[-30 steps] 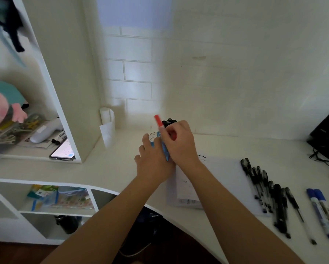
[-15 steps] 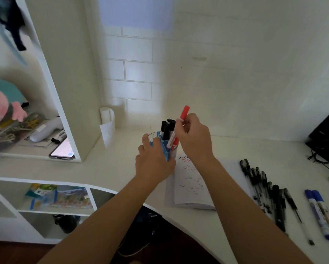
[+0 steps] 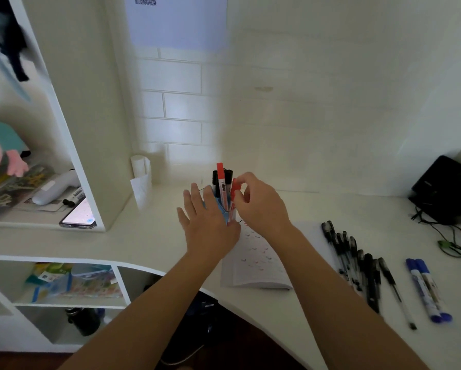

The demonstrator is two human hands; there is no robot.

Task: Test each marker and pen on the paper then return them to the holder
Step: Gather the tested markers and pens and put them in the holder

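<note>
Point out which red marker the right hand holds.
The lower red marker, right of the taller red marker; the right hand pinches its cap.

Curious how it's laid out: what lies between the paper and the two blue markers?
A row of black pens lies between the paper and the blue markers, plain in the head view.

One view, head-worn, wide-angle. Faces forward and down along both forearms (image 3: 149,303) onto the worktop (image 3: 331,209). Close range: left grip (image 3: 208,231) and right grip (image 3: 264,209) sit mid-frame, side by side. Tiled wall (image 3: 277,116) rises beyond the grips; shelf unit (image 3: 90,129) stands left of the left grip. Floor (image 3: 250,340) shows nearer than the grips. Straight lines bow toward frame edges.
</note>
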